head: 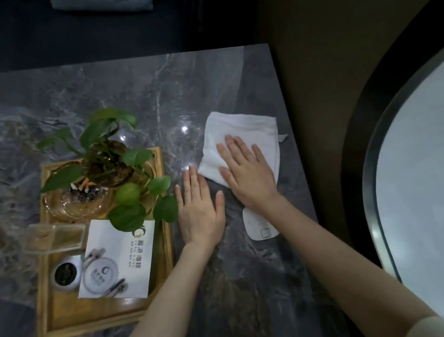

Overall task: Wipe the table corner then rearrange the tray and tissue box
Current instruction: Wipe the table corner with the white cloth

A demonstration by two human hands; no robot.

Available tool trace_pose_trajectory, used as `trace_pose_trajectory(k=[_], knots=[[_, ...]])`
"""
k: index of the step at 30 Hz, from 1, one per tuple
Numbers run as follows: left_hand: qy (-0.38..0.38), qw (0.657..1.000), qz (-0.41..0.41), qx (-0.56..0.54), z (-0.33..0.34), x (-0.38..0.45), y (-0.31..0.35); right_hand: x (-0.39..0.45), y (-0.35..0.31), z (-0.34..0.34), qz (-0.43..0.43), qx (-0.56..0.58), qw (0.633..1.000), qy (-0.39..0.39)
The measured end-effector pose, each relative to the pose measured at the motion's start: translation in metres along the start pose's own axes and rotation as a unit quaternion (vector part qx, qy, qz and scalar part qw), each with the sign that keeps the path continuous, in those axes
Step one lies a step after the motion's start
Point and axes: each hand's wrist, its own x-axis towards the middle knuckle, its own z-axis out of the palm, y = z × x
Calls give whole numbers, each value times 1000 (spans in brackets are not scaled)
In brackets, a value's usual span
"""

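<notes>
- Grey veined marble tabletop [134, 95]; folded white terry cloth [242, 137] lies near its far right corner.
- Right hand [248, 174] flat on the cloth, fingers spread, gripping nothing. Left hand [199, 208] flat on bare stone, open.
- Rectangular wooden tray [167, 267] toward the left edge, carrying a leafy green plant [106, 149] in a glass bowl and a white printed tissue box [118, 255].
- Risk (my judgement): a wide sweep could knock the small white card [258, 225] off the right edge, or catch the leaves.
</notes>
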Motion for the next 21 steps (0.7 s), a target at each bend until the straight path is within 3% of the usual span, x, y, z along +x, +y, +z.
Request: trace_pose_trajectory(k=[6,10,12,15,18,21], knots=[[-31,995,-4,-90,-8,-1,-6,-41,0,0,-17,40,999,5],[-74,980,-29,-183,-27,2,-2,-59,-5,-20,55,237,970,5],[-80,965,-36,-248,-37,-4,2,-61,-10,-40,165,419,893,1],[-101,940,-40,-324,-51,-20,8,-64,-14,-67,279,623,730,45],[-122,915,-33,-382,-70,-36,15,-79,-16,-93,318,751,572,83],[-121,895,-13,-428,-95,-51,19,-104,-23,-119,279,839,457,94]])
